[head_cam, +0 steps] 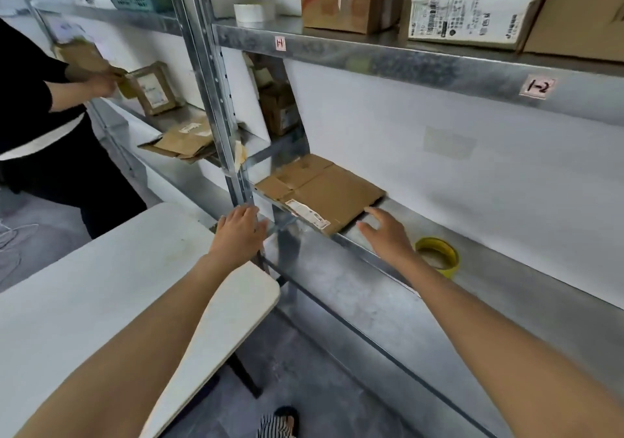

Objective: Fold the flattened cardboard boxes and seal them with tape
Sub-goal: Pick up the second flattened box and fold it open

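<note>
Both bare forearms [135, 353] are stretching past the white table's [84, 285] right edge toward the grey metal shelf [371, 289]. Left hand [238, 231] is hovering at the shelf's front edge by the upright post, fingers loosely straight, holding nothing. Right hand [388, 235] is spreading its fingers wide just short of the flattened brown cardboard box [324, 191], which is lying at the shelf's left end. Yellow tape roll [437, 257] is sitting just beside the right wrist. Judging by this, nothing is folded or taped yet. Shelf tags are reading "1-1" [280, 44], probably, and "1-2" [537, 88]; the box label is unreadable.
</note>
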